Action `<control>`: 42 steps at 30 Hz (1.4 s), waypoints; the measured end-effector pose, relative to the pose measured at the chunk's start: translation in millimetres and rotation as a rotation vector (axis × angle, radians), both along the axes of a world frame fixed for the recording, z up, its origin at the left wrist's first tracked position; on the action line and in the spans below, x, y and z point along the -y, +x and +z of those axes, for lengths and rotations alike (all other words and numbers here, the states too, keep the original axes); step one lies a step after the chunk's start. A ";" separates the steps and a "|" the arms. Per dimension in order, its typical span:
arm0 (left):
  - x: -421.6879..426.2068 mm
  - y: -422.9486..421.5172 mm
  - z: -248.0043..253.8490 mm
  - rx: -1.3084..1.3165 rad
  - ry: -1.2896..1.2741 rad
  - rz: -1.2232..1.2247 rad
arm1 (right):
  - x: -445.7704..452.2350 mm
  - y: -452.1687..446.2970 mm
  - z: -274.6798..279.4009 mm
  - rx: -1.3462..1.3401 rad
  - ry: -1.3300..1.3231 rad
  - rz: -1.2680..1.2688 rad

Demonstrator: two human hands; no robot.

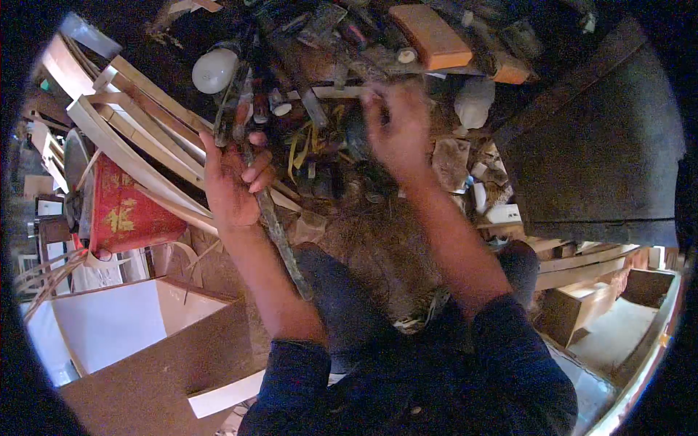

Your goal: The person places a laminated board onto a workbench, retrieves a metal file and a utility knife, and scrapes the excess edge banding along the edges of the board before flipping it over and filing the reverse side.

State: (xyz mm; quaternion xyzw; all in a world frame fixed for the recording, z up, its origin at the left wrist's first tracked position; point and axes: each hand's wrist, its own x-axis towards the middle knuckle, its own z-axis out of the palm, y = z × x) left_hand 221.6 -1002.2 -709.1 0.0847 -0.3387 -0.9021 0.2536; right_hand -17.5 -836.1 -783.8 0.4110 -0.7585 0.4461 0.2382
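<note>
My left hand (236, 174) holds a long, thin, worn grey bar (280, 240), its fingers wrapped round it. The lower end of the bar lies over my left forearm near the wrist and elbow side. A second dark, narrow piece (227, 109) rises from the same hand toward the clutter. To the right, my right hand (398, 120) is raised over the heap of tools, smeared by motion; its fingers look bent, and whether they hold anything is hidden. Yellow strips (309, 142) lie between the two hands.
A white round bulb (214, 70) and an orange-brown block (430, 38) lie among the cluttered tools ahead. Curved wooden strips (138, 160) and a red container (131, 207) are at left. A dark panel (596, 145) stands at right, with open wooden boxes (153, 312) at lower left.
</note>
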 end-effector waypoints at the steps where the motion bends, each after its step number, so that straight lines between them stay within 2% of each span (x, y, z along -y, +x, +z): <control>1: 0.0 0.5 1.1 -0.009 0.010 -0.005 | 10.2 20.6 -3.5 0.114 0.007 0.132; 2: 0.5 0.5 0.7 -0.021 0.017 -0.005 | 20.1 37.6 -7.5 0.231 0.013 0.260; 8: 2.5 -0.5 -0.4 -0.026 0.003 0.028 | 79.1 63.5 -28.6 0.557 0.102 0.070; 10: -3.2 -4.3 0.6 -0.018 0.082 0.072 | 82.5 60.2 -25.8 0.447 0.251 0.029; 14: 1.3 -2.9 -2.2 -0.014 -0.032 0.048 | 97.7 69.8 11.6 0.277 0.572 0.118; 15: -0.4 -2.9 -4.3 0.011 -0.045 0.074 | 108.4 80.1 1.4 0.053 0.520 0.184; 17: -8.3 -4.9 -0.3 0.064 -0.078 0.121 | 133.0 88.1 -18.2 -0.145 0.426 0.217; 19: -8.0 -6.1 -4.6 0.080 -0.058 0.128 | 162.6 78.7 -35.0 -0.192 0.345 0.254; 20: -8.4 -4.8 -5.7 0.095 -0.043 0.134 | 178.5 72.0 -46.8 -0.125 0.317 0.283; 21: -9.4 -3.9 -3.2 0.170 -0.096 0.159 | 187.6 66.5 -42.6 -0.058 0.292 0.317; 23: -5.5 -2.3 -6.7 0.139 -0.119 0.124 | 189.3 59.8 -45.8 -0.098 0.243 0.337; 25: -1.9 -2.2 -12.8 0.129 -0.102 0.110 | 143.6 55.5 -10.8 -0.322 0.186 0.298; 28: -3.3 -2.4 -18.0 0.134 -0.053 0.119 | 98.8 71.1 24.7 0.215 0.158 0.319; 31: -7.5 -3.4 -15.9 0.195 -0.082 0.156 | 59.7 68.3 29.6 0.514 -0.243 0.251; 33: -15.2 -2.7 -28.7 0.338 -0.081 0.240 | 32.6 59.3 54.0 0.911 -0.722 0.463; 35: -27.0 -5.0 -39.4 0.489 -0.101 0.239 | -21.2 42.1 80.0 1.031 -0.754 0.408; 37: -30.6 -7.8 -65.2 0.599 -0.081 0.227 | -75.8 31.8 103.9 1.059 -0.669 0.315; 40: -48.8 -11.9 -60.1 0.629 -0.071 0.217 | -151.3 0.0 58.3 1.200 -0.713 0.519; 42: -39.0 -13.9 -88.7 0.571 0.002 0.164 | -179.8 6.1 41.8 1.415 -0.869 0.597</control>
